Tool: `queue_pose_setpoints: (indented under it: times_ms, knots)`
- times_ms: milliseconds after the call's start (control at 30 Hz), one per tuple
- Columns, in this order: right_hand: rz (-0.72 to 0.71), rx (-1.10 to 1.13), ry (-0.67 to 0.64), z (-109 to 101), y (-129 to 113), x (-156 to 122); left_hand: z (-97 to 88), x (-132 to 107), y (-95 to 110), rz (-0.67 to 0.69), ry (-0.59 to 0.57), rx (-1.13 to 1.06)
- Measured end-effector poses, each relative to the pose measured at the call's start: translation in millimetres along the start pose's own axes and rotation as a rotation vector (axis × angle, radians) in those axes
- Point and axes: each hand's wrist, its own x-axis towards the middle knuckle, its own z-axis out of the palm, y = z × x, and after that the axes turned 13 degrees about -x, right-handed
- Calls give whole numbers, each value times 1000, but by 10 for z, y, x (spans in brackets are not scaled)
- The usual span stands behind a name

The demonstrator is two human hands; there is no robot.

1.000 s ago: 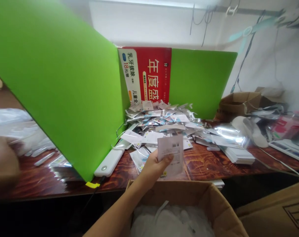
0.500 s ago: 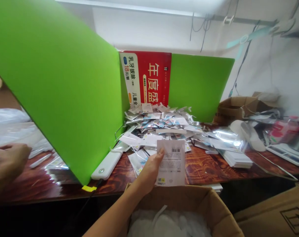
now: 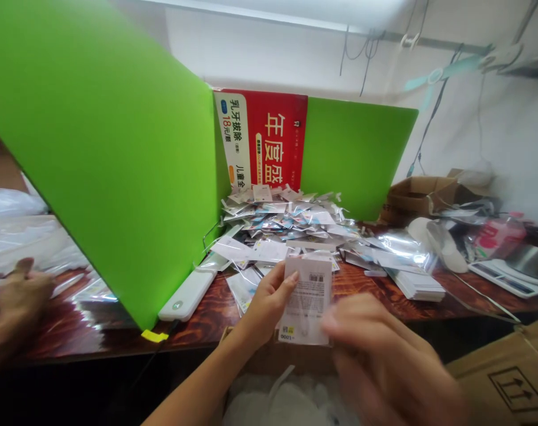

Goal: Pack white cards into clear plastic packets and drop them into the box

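Observation:
My left hand (image 3: 269,302) pinches a flat card in a clear plastic sleeve (image 3: 307,302) between thumb and fingers. Printed text, a barcode and a small yellow mark show on the card's face, upside down. My right hand (image 3: 384,355) comes in from the lower right, smeared by motion, its fingertips close to the card's right edge. Whether it touches the card or holds anything I cannot make out. Below both hands stands an open cardboard box (image 3: 302,359) with whitish, translucent pieces (image 3: 286,393) inside. Behind the card rises a heap of similar sleeved cards (image 3: 290,222).
Green panels (image 3: 162,195) stand upright on the reddish wooden table (image 3: 197,328). A white power bank (image 3: 187,296) lies beside them. Further right are a card stack (image 3: 417,287) and a scale (image 3: 508,278). Another person's hand (image 3: 22,296) is at far left.
My right hand has come into view and up to the card's right side. The card in my left hand has dropped slightly. The other person's hand has shifted slightly.

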Motion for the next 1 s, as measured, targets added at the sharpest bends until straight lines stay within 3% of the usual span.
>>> queue_pose_setpoints:
  times_ms: [33,67,133,233,533,767,1000]
  knots:
    - [16,-56,161,150,96,52,7,-2,-2,13,-17,14]
    - [22,-117,236,294,195,96,12,-5,-5,21,-36,34]
    - [12,-242,315,523,382,159,19,-16,-16,32,-78,112]
    - [33,-377,330,678,566,198,17,-49,-40,112,-143,312]
    - [-48,-387,210,774,585,257,-23,-239,55,317,-67,862]
    - [-166,-462,221,695,572,241,15,-302,114,460,-129,989]
    - [-102,-480,239,631,701,195,29,-223,42,458,-273,1056]
